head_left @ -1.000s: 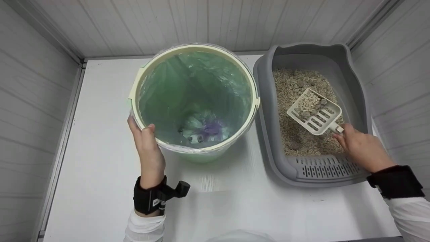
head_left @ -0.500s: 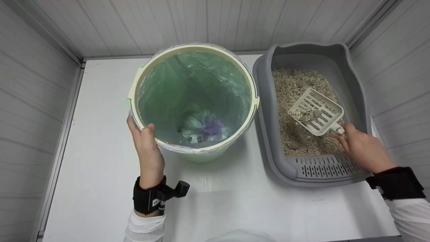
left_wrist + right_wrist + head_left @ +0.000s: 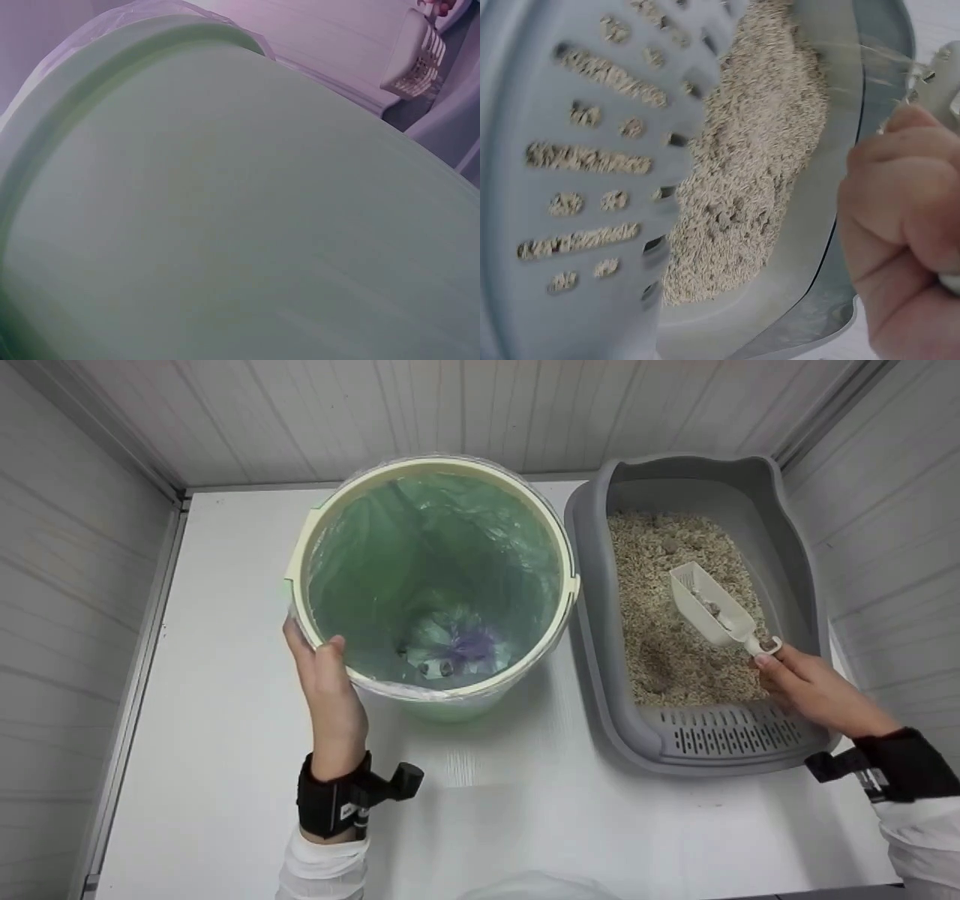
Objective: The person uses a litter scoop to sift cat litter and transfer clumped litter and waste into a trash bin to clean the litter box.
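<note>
**Scoop tipped on edge over the litter, bucket steadied**

Nearest: white table (image 3: 525, 825), smooth, w/ both forearms in white sleeves and black wrist straps.

Left hand (image 3: 330, 690) reaches up along the near-left side of the bucket (image 3: 431, 701); thumb hooked over the rim, fingers curled round the outside wall, so it grips the rim. Left wrist view is filled by the pale green plastic wall, smooth and curved, w/ a fold of clear bag at the top edge.

Right hand (image 3: 806, 686) comes in from the right over the near end of the litter tray (image 3: 592, 660), fingers curled and pinching the short handle of the scoop (image 3: 709, 604). Scoop is white slotted plastic, rolled onto its side, held over the litter (image 3: 664, 660) in the tray's right half; a few grey clumps sit inside it. Right wrist view shows the knuckles bunched tight.

Bucket: round, cream rim, lined w/ a thin green bag (image 3: 435, 562), crinkled; small dark clumps and a purple patch at the bottom. It stands just left of the tray, rims nearly touching.

Tray: grey plastic, rounded corners, slotted grate step (image 3: 720, 731) at the near end, grains caught in the slots. Litter is beige, grainy, uneven.

Farthest: white panelled walls (image 3: 465, 412) on three sides.
</note>
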